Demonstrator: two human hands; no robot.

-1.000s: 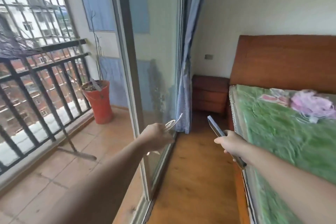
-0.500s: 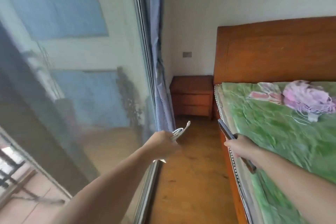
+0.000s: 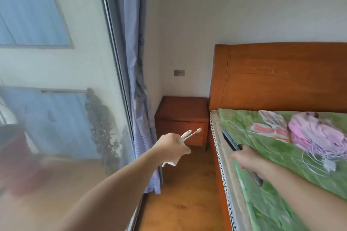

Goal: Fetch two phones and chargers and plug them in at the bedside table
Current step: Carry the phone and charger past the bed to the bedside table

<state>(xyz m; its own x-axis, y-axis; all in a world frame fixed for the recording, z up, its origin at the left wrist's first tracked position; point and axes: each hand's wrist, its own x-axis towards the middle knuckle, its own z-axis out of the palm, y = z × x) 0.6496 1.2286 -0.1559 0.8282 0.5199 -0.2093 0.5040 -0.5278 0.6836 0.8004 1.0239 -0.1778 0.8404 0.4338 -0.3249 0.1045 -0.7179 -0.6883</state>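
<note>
While the left hand (image 3: 170, 148) grips white coiled charger cables (image 3: 187, 135) and the right hand (image 3: 246, 157) grips dark flat phones (image 3: 230, 141), the small brown wooden bedside table (image 3: 183, 116) waits at twelve o'clock. Fetching looks done; plugging in is left.

Left hand (image 3: 170, 147) and right hand (image 3: 247, 157): both bare, no gloves, rings or watch visible. Both forearms are uncovered as far as the frame's lower edge, with no sleeve, cuff or band in view. The fingernails are too blurred to describe.
</note>
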